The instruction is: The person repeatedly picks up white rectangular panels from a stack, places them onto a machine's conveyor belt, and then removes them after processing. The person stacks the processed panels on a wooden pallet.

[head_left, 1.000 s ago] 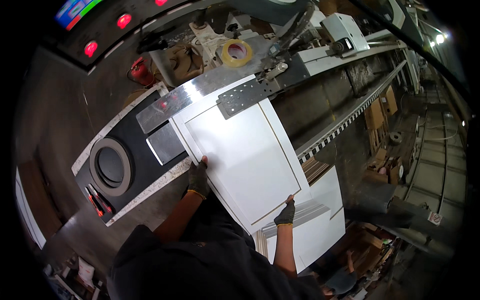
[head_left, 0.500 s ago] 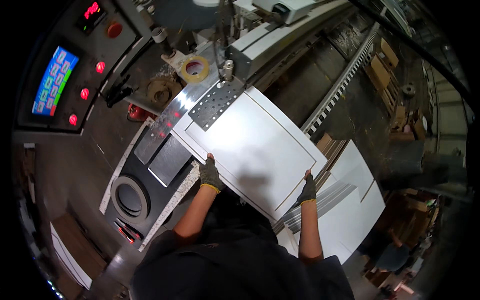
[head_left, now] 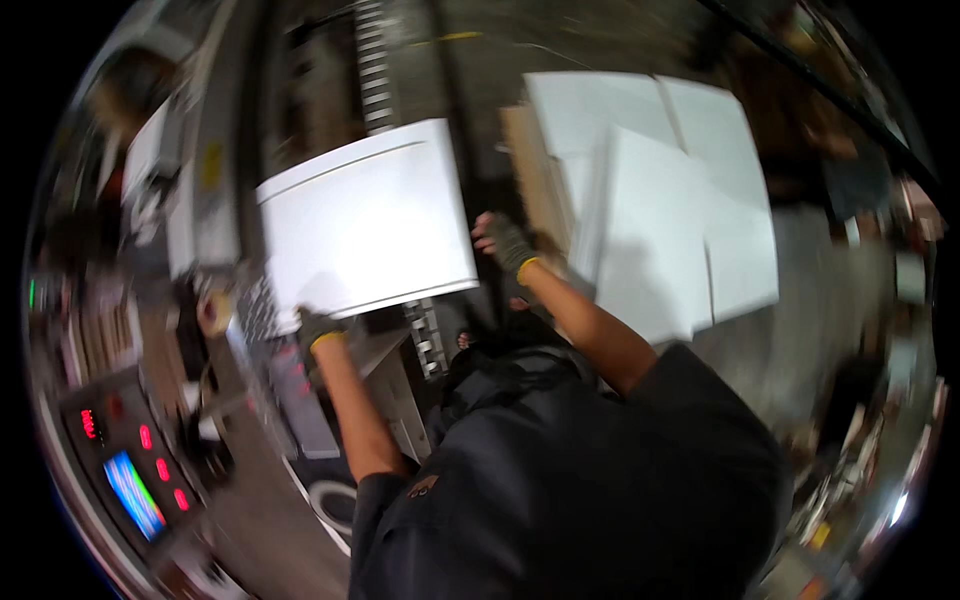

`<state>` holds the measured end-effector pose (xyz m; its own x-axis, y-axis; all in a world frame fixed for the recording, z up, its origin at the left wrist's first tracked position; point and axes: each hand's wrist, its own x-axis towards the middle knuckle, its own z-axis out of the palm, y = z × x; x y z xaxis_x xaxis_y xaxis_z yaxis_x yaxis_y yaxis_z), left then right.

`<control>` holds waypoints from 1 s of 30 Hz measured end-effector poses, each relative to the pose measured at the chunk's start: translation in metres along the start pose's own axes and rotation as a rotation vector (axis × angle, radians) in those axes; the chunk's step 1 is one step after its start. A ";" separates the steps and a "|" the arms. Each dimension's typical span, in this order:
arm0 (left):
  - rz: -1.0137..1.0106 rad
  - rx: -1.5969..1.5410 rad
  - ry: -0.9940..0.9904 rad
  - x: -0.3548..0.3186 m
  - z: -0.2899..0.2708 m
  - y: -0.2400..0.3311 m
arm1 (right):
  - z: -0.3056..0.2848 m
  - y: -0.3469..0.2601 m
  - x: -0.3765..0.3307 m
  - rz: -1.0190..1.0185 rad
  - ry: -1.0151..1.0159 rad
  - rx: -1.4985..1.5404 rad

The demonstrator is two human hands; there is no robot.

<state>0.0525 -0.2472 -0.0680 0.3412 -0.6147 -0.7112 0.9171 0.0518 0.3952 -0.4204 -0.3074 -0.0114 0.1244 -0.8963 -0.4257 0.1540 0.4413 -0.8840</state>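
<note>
A white panel with a grooved border (head_left: 365,225), like a cabinet door, lies at left of centre, bright with glare. My left hand (head_left: 322,328), in a dark fingerless glove with a yellow cuff, is at its near left corner. The fingers close on the edge there, partly hidden and blurred. Just off the panel's right edge is my right hand (head_left: 505,243), gloved alike, fingers apart and nothing in them. A stack of white panels (head_left: 650,220) rests to the right of that hand.
A control box with a lit screen (head_left: 135,495) stands at the lower left. Near it are a roll of tape (head_left: 213,313) and a grey ring (head_left: 333,505). A machine beam (head_left: 215,150) runs along the left, and a striped rail (head_left: 374,70) passes behind the panel.
My view has swung right, so the panel and machine sit further left and the stack shows more fully. My right hand has let go of the panel's edge; my left hand stays at it.
</note>
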 end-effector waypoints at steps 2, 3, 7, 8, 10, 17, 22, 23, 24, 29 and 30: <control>0.041 0.322 -0.086 -0.012 0.049 -0.008 | -0.057 0.015 -0.046 0.113 0.039 -0.304; 0.028 0.362 -0.078 -0.018 0.075 -0.020 | -0.084 0.043 -0.067 0.248 0.071 -0.145; 0.095 0.437 -0.015 -0.036 0.119 -0.021 | -0.184 0.138 -0.179 0.620 0.411 0.799; 0.081 0.440 0.013 -0.036 0.116 -0.012 | -0.197 0.160 -0.216 0.545 0.577 0.914; 0.068 0.453 0.002 -0.027 0.127 -0.013 | -0.220 0.150 -0.224 0.627 1.003 0.888; 1.008 1.179 0.015 -0.071 0.066 -0.104 | -0.250 0.171 -0.237 0.428 1.288 0.509; 0.437 0.889 -0.492 -0.159 0.130 -0.224 | -0.240 0.200 -0.228 0.472 1.476 0.306; 0.440 0.886 -0.532 -0.174 0.137 -0.235 | -0.225 0.160 -0.234 0.532 1.401 0.230; 0.070 0.953 -0.746 -0.165 0.137 -0.240 | -0.228 0.186 -0.232 0.488 1.445 0.247; -0.663 0.985 -1.104 -0.149 0.076 -0.356 | -0.244 0.241 -0.234 0.310 1.347 0.365; -0.753 1.025 -1.014 -0.109 0.045 -0.370 | -0.240 0.225 -0.229 0.301 1.235 0.467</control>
<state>-0.3335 -0.2347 -0.1101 -0.7452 -0.5159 -0.4225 0.1484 -0.7461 0.6491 -0.6493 -0.0134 -0.1592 -0.7040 -0.1084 -0.7019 0.6238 0.3782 -0.6840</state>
